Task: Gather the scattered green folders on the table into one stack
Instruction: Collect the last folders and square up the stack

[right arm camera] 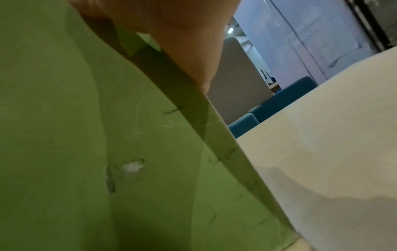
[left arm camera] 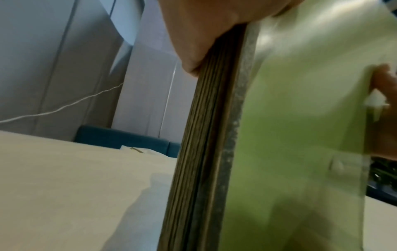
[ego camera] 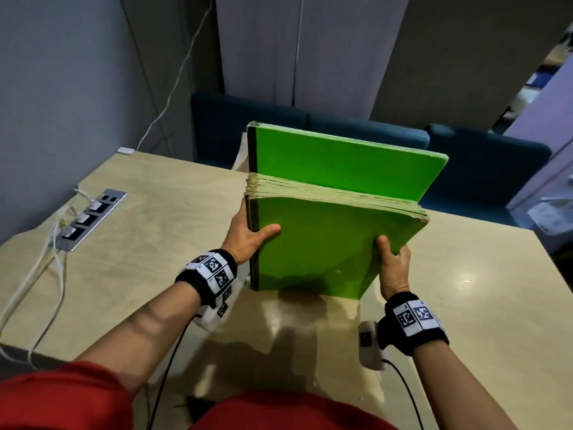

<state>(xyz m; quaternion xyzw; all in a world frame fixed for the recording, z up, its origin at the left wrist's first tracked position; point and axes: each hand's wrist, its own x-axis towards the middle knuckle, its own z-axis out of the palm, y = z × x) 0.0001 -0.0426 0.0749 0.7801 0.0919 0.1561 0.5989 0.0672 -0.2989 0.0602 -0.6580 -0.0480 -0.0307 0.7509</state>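
A thick bundle of green folders (ego camera: 325, 243) stands on edge on the pale wooden table (ego camera: 155, 228), tilted toward me. One folder at the back (ego camera: 341, 159) sticks up higher than the others. My left hand (ego camera: 248, 234) grips the spine side, thumb across the front cover. My right hand (ego camera: 392, 265) grips the open-edge side, thumb on the front. The left wrist view shows the stacked spines (left arm camera: 199, 152) under my palm (left arm camera: 199, 34). In the right wrist view the front cover (right arm camera: 75, 135) fills the frame beside my hand (right arm camera: 176, 34). The fingers behind the bundle are hidden.
A power socket strip (ego camera: 90, 218) with white plugs and cables sits in the table at the left. Blue seats (ego camera: 465, 162) stand behind the far table edge. A white paper (ego camera: 240, 153) lies behind the folders. Grey walls enclose the back and left.
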